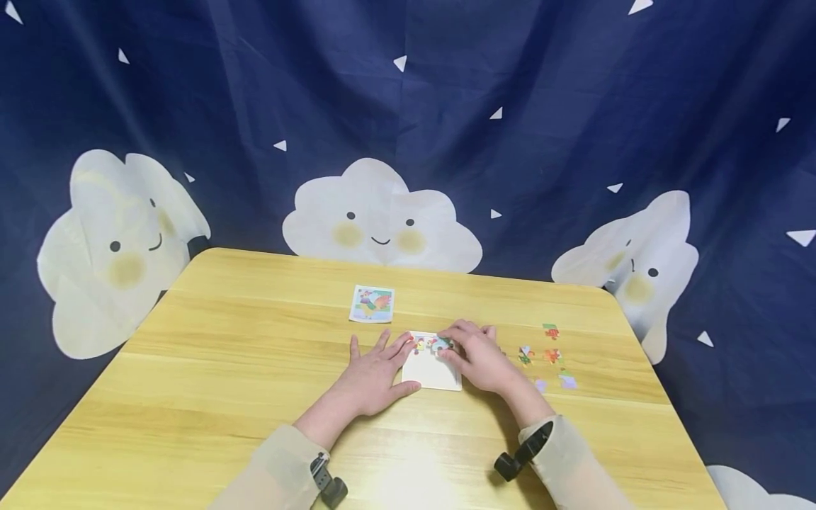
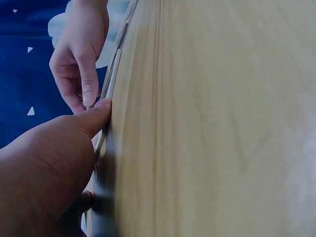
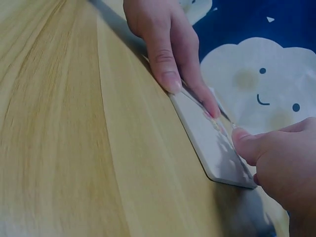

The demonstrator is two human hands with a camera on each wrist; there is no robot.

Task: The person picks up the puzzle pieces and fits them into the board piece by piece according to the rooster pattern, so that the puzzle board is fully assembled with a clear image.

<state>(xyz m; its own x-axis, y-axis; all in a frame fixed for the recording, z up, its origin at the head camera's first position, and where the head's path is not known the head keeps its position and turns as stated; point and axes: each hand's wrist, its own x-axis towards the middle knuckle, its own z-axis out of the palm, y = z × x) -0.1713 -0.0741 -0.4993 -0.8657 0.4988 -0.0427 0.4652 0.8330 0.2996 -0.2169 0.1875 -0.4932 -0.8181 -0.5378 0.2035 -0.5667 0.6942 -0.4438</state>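
A white puzzle board (image 1: 431,374) lies on the table with a few colourful pieces along its far edge. My left hand (image 1: 370,380) is spread flat at the board's left side, its fingertips on the far left corner and the thumb on the near edge. Over the far right part of the board, my right hand (image 1: 482,360) pinches a puzzle piece (image 1: 440,344), mostly covered by the fingers. In the right wrist view the thumb of the right hand (image 3: 279,153) bends in at the far edge of the board (image 3: 197,128), close to the left fingertips.
Several loose puzzle pieces (image 1: 552,356) lie on the wooden table (image 1: 223,368) right of the right hand. A square picture card (image 1: 372,304) with a colourful bird lies beyond the left hand. A dark blue curtain (image 1: 395,106) with clouds hangs behind the table.
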